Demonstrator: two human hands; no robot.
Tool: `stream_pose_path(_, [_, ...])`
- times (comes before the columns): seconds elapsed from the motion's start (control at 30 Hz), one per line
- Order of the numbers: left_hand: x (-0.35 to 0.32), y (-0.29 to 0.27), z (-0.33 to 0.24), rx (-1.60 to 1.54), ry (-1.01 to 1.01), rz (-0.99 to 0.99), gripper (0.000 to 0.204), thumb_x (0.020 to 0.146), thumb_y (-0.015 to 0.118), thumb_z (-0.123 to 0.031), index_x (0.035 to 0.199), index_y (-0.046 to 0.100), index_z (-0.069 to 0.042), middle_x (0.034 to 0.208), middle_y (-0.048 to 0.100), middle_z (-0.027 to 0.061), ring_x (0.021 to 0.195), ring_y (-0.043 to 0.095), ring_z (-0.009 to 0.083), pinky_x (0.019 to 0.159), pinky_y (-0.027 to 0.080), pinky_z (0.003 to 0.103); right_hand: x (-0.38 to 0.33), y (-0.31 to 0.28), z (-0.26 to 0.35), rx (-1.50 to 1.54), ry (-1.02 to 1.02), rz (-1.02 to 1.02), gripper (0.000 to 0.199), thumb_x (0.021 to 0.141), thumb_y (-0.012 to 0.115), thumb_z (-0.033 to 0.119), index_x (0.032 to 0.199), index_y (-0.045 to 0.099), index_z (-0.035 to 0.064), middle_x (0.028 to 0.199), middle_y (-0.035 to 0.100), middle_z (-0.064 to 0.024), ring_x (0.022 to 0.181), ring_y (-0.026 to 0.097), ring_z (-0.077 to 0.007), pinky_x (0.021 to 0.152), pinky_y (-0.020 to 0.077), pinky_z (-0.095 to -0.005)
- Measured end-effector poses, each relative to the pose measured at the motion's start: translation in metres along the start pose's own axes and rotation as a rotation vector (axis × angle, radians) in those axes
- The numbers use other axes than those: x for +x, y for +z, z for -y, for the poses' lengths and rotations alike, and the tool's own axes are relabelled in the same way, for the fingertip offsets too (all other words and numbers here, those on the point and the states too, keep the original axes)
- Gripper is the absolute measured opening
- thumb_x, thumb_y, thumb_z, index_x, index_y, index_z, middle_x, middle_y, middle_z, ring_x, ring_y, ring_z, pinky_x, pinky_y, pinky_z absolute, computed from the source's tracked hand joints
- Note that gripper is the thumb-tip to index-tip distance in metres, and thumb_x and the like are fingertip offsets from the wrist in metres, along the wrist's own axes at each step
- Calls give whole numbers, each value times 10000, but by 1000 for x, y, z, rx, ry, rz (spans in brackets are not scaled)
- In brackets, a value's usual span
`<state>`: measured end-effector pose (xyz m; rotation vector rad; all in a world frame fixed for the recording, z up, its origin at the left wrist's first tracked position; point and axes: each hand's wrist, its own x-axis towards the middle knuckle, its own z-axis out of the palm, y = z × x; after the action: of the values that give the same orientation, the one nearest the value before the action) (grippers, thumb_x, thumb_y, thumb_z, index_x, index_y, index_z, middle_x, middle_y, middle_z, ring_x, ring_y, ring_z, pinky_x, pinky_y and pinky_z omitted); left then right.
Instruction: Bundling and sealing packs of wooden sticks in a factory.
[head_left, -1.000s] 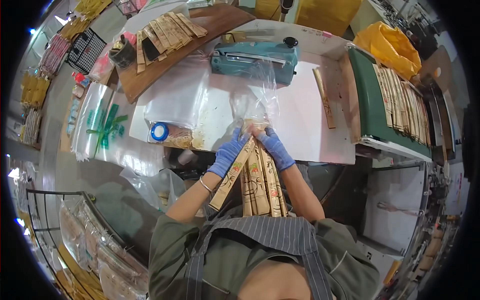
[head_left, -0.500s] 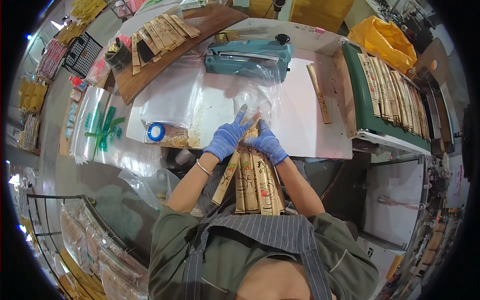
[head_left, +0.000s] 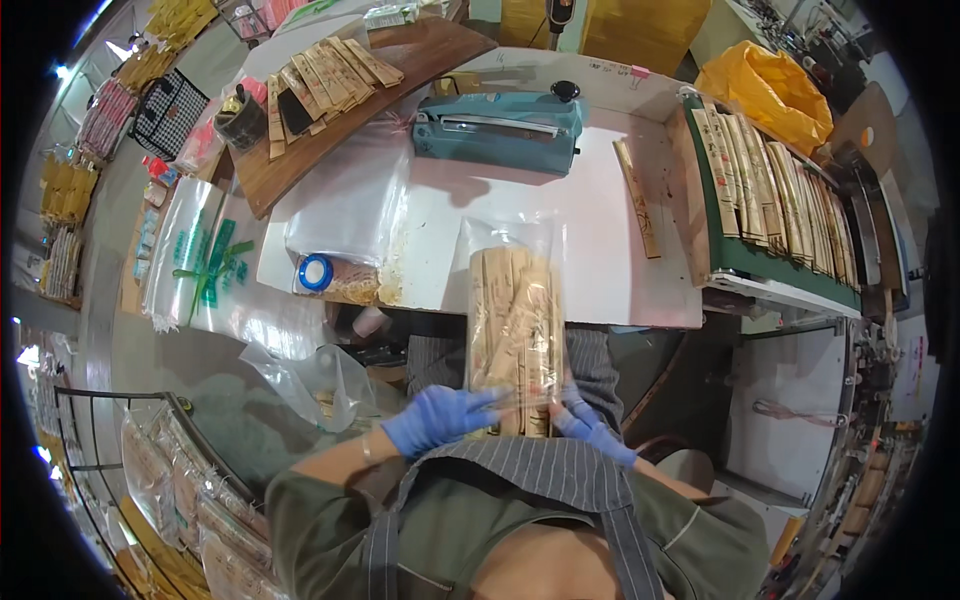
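A clear plastic bag (head_left: 514,310) filled with long tan paper-wrapped sticks lies lengthwise from the white table (head_left: 600,260) toward my lap. My left hand (head_left: 437,418), in a blue glove, presses its fingers against the bag's near end from the left. My right hand (head_left: 590,425), also gloved in blue, grips the same end from the right. A single wrapped stick (head_left: 637,198) lies loose on the table to the right.
A teal heat sealer (head_left: 497,131) stands at the table's far side. Clear bags (head_left: 345,205) and a blue tape roll (head_left: 315,272) lie left. A wooden board (head_left: 320,70) and a green tray (head_left: 775,190) carry more wrapped sticks.
The sticks are now inside the clear bag. Both hands slid from the far end of the bundle down to its near end, close to my body.
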<state>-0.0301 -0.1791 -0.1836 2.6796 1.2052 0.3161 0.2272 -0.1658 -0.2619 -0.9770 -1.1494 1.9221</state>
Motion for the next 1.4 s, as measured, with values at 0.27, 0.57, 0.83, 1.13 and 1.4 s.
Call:
stream_pose_path(0.27, [80,-159,96,203,-152,-555,271,727,512,-23,989,562,-67,828,605,146,714,601,296,655,485,336,132,23,228,-1640,-935,208,329,760,589,107,1072,517,35,846,566,-159,715,558,-368,594,452,-413])
stream_pose_path(0.57, [129,-206,132,-660,-695,-517,68,778,522,21,802,585,26,695,618,81,552,592,115,525,496,232,162,52,309,-1446,-1239,-349,180,682,671,85,747,509,39,694,505,-112,644,521,-314,562,428,-403])
stream_pose_path(0.83, [159,-164,102,-412,-247,-766,369,730,700,-200,1020,554,-23,988,610,65,848,600,134,742,499,270,204,51,253,-1475,-1287,-332,204,710,652,113,849,539,17,830,556,-117,708,543,-291,660,447,-397])
stream_pose_path(1.13, [241,8,140,-1326,-557,-463,427,679,753,-89,1055,566,-10,959,644,76,834,615,135,738,508,269,360,-50,241,-1105,-843,-991,163,850,541,141,952,525,15,741,549,-161,628,538,-309,602,442,-367])
stream_pose_path(1.4, [228,5,229,-1645,-678,-415,298,682,714,-76,957,614,-20,833,635,43,718,594,124,635,491,263,371,42,278,-606,-865,-380,147,851,564,134,955,539,32,739,523,-11,667,461,-78,602,407,-224])
